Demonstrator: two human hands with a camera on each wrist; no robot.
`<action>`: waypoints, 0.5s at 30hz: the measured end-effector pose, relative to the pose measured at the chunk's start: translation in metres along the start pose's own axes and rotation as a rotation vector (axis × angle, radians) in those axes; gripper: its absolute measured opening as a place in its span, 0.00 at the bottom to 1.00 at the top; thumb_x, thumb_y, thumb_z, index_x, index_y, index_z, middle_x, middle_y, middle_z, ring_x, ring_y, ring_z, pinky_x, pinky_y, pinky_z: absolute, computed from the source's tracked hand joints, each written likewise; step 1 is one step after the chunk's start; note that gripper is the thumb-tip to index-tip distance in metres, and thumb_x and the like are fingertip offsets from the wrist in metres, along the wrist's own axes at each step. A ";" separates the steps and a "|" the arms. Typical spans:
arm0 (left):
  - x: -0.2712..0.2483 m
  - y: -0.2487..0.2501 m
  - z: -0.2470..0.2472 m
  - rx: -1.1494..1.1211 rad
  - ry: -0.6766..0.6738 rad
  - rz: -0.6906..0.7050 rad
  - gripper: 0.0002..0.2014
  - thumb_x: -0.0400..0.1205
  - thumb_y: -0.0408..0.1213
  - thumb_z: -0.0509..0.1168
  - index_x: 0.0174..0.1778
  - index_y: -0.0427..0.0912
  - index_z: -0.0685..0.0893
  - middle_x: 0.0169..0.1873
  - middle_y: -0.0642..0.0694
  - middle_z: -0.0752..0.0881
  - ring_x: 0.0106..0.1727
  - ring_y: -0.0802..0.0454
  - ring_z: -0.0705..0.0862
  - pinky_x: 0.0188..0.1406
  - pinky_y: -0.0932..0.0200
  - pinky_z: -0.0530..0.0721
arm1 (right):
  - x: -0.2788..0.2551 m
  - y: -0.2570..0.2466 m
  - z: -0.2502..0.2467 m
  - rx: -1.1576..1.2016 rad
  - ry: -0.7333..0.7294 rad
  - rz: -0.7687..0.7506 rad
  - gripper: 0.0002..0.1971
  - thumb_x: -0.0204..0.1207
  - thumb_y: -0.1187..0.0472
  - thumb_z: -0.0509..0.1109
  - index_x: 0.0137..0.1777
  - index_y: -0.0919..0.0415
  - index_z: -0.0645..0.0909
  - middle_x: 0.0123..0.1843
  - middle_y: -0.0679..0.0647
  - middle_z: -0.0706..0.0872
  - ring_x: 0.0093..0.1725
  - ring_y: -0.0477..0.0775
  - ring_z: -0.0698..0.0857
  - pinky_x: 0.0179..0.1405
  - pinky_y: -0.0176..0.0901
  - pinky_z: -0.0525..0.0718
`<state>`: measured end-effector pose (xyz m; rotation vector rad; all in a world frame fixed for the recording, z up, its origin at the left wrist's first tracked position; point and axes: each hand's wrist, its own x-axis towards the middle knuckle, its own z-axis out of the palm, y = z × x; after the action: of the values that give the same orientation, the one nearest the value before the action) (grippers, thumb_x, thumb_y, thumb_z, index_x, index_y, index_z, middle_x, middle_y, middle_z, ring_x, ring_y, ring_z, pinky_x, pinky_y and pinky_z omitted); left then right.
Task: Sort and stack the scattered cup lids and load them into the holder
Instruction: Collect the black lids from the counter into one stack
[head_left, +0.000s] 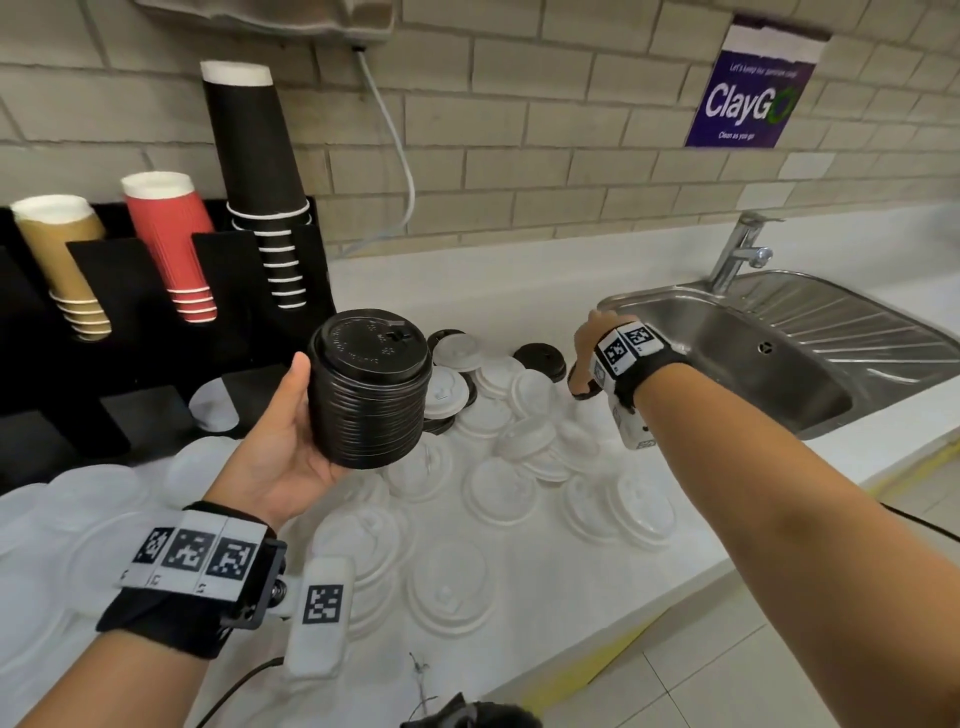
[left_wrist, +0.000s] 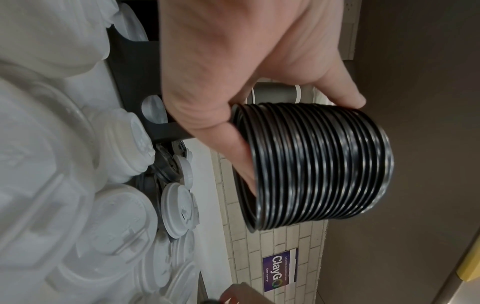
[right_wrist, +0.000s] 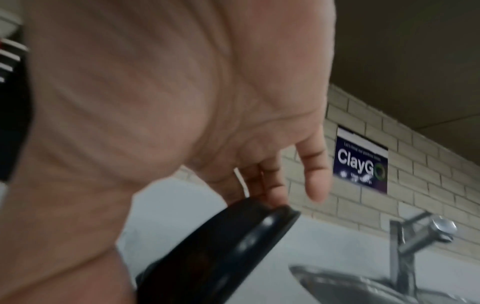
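A stack of black lids (head_left: 370, 389) is gripped by the left hand (head_left: 275, 441), axis near upright, above the table (head_left: 545, 291). A single black lid (right_wrist: 221, 251), pinched by the right hand (head_left: 592, 348), is held well right of the stack.

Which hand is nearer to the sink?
Right. The right hand holds a black lid just beside the sink rim; the left hand grips the lid stack by the holder.

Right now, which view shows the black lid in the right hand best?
The right wrist view: the black lid fills the foreground, gripped by the fingers, though blurred. The head view shows a sliver under the right hand; the left wrist view misses it.
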<state>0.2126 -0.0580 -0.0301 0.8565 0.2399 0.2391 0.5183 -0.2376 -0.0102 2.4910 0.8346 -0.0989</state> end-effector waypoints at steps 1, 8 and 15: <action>-0.001 -0.001 0.000 -0.005 0.004 0.002 0.30 0.74 0.63 0.59 0.58 0.46 0.91 0.63 0.39 0.87 0.61 0.44 0.88 0.45 0.51 0.90 | -0.001 0.001 -0.005 0.013 0.033 0.003 0.18 0.45 0.46 0.66 0.32 0.58 0.75 0.38 0.55 0.74 0.33 0.55 0.76 0.25 0.41 0.67; -0.008 -0.004 0.002 0.018 0.000 0.008 0.28 0.76 0.63 0.57 0.57 0.48 0.91 0.62 0.41 0.87 0.63 0.45 0.87 0.48 0.52 0.89 | -0.027 0.000 -0.061 0.591 0.160 -0.133 0.29 0.61 0.38 0.72 0.51 0.62 0.77 0.53 0.56 0.79 0.48 0.59 0.81 0.41 0.47 0.79; -0.014 -0.007 0.007 0.036 -0.021 0.008 0.26 0.77 0.60 0.58 0.57 0.48 0.91 0.63 0.40 0.87 0.65 0.44 0.85 0.55 0.50 0.88 | -0.096 -0.064 -0.112 1.304 0.057 -0.794 0.20 0.63 0.57 0.70 0.56 0.60 0.76 0.47 0.49 0.81 0.46 0.49 0.78 0.48 0.41 0.75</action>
<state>0.2026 -0.0713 -0.0298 0.8957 0.2220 0.2333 0.3936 -0.1910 0.0798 2.9737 2.2713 -1.1644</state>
